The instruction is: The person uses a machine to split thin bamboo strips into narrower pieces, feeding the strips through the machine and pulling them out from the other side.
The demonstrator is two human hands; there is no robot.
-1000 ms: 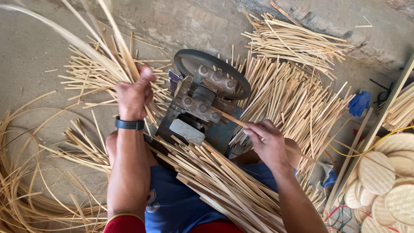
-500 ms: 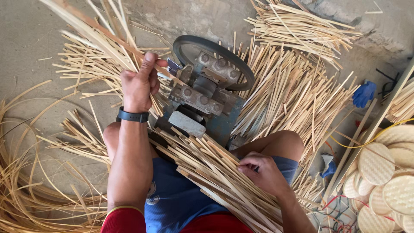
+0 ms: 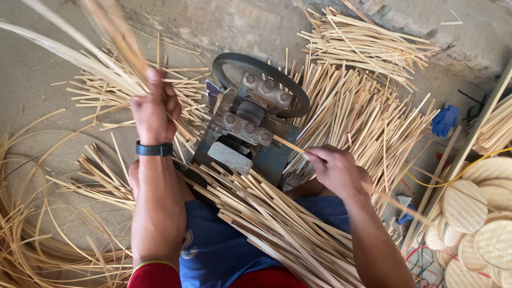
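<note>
A small metal machine (image 3: pixel 242 133) with rollers and a dark hand wheel (image 3: pixel 261 72) stands on the floor in front of my knees. My left hand (image 3: pixel 153 109), with a black wristband, is raised and grips a bundle of long thin bamboo strips (image 3: pixel 90 40) that fan up to the upper left. My right hand (image 3: pixel 335 168) pinches one bamboo stick (image 3: pixel 290 144) whose tip touches the right side of the machine. A pile of flat bamboo sticks (image 3: pixel 272 218) lies across my lap.
Heaps of cut bamboo sticks (image 3: pixel 362 112) lie right of and behind the machine. Curled bamboo shavings (image 3: pixel 32 234) cover the floor at left. Round woven discs (image 3: pixel 480 213) are stacked at the right edge, near a blue cloth (image 3: pixel 445 120).
My right hand dropped to the pile on my lap, then came back up to the machine's right side with a stick. My left hand stayed raised with the strips.
</note>
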